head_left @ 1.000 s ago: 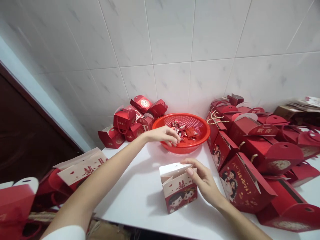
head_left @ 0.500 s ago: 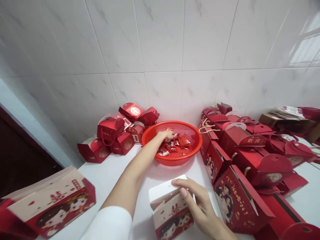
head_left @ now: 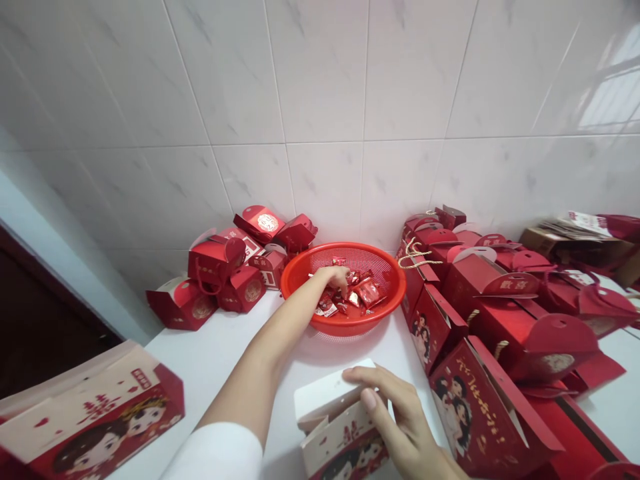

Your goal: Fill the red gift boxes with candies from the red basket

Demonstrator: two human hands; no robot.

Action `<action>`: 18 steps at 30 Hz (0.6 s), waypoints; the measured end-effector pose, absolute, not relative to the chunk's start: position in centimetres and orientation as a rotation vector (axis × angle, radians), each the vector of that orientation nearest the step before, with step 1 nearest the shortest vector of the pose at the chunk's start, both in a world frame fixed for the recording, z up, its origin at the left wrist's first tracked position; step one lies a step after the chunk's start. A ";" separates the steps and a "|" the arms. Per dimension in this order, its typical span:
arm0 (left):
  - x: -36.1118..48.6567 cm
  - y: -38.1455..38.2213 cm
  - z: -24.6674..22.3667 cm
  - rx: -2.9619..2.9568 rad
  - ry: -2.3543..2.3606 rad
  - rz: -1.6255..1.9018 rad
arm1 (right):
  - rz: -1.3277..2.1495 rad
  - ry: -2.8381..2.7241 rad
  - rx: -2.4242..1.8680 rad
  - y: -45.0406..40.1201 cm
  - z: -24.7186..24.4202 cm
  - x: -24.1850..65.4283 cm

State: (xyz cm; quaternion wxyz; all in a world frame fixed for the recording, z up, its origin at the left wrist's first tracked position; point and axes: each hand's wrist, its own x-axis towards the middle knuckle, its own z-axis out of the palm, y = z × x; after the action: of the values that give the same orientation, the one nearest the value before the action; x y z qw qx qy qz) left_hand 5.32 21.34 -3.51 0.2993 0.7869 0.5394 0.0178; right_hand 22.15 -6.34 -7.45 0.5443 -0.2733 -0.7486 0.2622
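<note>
My left hand (head_left: 336, 277) reaches into a red plastic mesh basket (head_left: 345, 325), its fingers bent down among small red-wrapped packets (head_left: 370, 292). Whether those fingers pinch a packet is too small to tell. Nearer to me, my right hand (head_left: 395, 408) grips the raised white flap of an open cream-and-red box (head_left: 345, 433), with thumb and forefinger at the flap and its edge. The box front shows cartoon figures, and its lower part is cut off by the frame's bottom.
Small red boxes (head_left: 220, 267) are piled left of the basket. A larger cream-and-red box (head_left: 100, 420) stands at lower left. Many red gift boxes (head_left: 500, 320) crowd the right side of the white table (head_left: 225, 347). A tiled wall (head_left: 325, 87) rises behind.
My left hand has shifted slightly within the basket, its fingers lower among the packets, which lie differently. The right hand and the held box sit a little lower in view.
</note>
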 end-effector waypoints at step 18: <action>6.2 19.9 -2.7 2.112 1.396 0.112 | 0.698 -1.798 -0.646 -6.3 -8.0 22.5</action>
State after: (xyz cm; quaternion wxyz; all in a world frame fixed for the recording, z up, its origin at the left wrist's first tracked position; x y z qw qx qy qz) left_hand 6.24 19.88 -2.73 0.2990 0.7952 0.5257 0.0421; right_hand 22.45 -6.27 -7.99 0.5260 -0.2701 -0.7518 0.2919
